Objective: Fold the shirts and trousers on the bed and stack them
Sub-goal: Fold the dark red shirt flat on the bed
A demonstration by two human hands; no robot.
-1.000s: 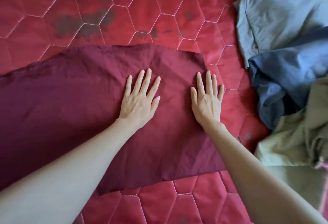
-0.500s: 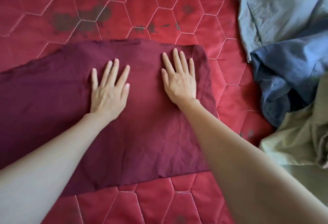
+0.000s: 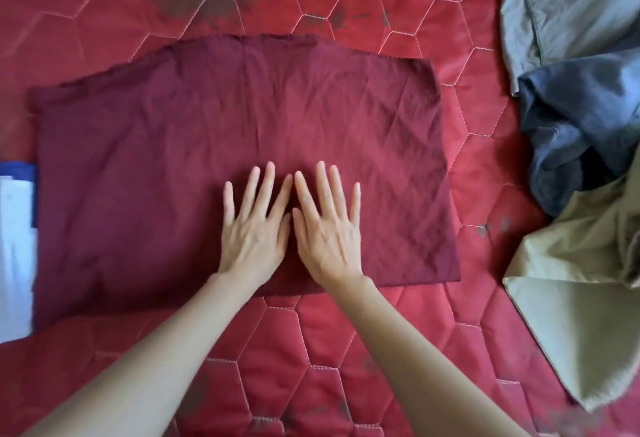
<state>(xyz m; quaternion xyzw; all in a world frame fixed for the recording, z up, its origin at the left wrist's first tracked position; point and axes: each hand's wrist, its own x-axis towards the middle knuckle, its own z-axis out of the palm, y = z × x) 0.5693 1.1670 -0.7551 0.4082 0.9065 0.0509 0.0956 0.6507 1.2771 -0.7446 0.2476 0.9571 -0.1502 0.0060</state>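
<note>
A maroon garment (image 3: 166, 166) lies flat on the red quilted bed cover (image 3: 104, 14), folded into a wide rectangle. My left hand (image 3: 254, 228) and my right hand (image 3: 327, 228) rest side by side on its near middle, palms down, fingers straight and spread, the index fingers almost touching. At the right lies a heap of unfolded clothes: a pale grey-blue piece (image 3: 571, 3) at the top, a dark blue piece (image 3: 581, 125) under it, and an olive-beige piece (image 3: 581, 280) nearest me.
A white and blue folded fabric (image 3: 15, 246) shows at the left edge, beside the maroon garment. Dark stains mark the quilt beyond the garment. Bare quilt lies between the garment and the heap and in front of me.
Both hands slid back toward me and came together at the garment's near middle. The view shifted, so the garment's left end and the white and blue fabric now show.
</note>
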